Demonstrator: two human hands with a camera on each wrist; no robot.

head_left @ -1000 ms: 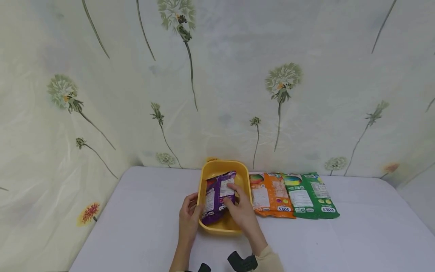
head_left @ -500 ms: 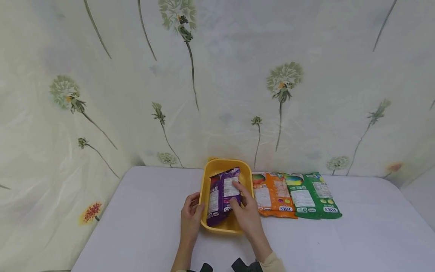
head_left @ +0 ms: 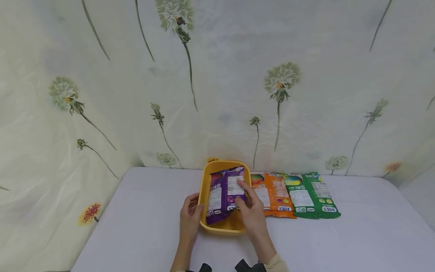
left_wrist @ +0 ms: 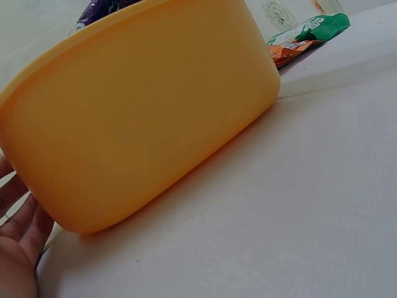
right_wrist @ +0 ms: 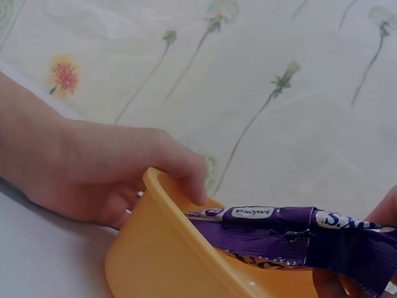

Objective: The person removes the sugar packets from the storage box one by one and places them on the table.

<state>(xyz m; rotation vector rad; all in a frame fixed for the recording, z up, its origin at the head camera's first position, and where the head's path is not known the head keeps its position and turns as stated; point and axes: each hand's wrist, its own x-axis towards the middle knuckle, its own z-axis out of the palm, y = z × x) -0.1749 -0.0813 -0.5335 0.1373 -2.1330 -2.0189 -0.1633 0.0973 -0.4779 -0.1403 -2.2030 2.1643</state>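
Observation:
A purple snack bag (head_left: pixel 217 196) with white label panels lies tilted inside a yellow plastic basin (head_left: pixel 225 231). My right hand (head_left: pixel 254 217) pinches the bag's right edge, thumb on top and fingers underneath. The right wrist view shows this bag (right_wrist: pixel 267 233) edge-on, its end between thumb and fingers. On the basin's left side, my left hand (head_left: pixel 190 217) holds the wall. Its thumb hooks over the rim in the right wrist view, where that hand (right_wrist: pixel 118 167) shows clearly. From the left wrist, the basin's outer wall (left_wrist: pixel 142 118) hides most of the bag.
Right of the basin, an orange bag (head_left: pixel 276 192) lies flat, with a green bag (head_left: pixel 310 196) beside it. All rest on a white-covered table (head_left: pixel 153 211). A flower-printed curtain (head_left: pixel 224 83) hangs right behind the table's back edge.
The purple bag has shifted right inside the basin, its right edge lifted along with my right hand. My left hand and the basin stay nearly in place.

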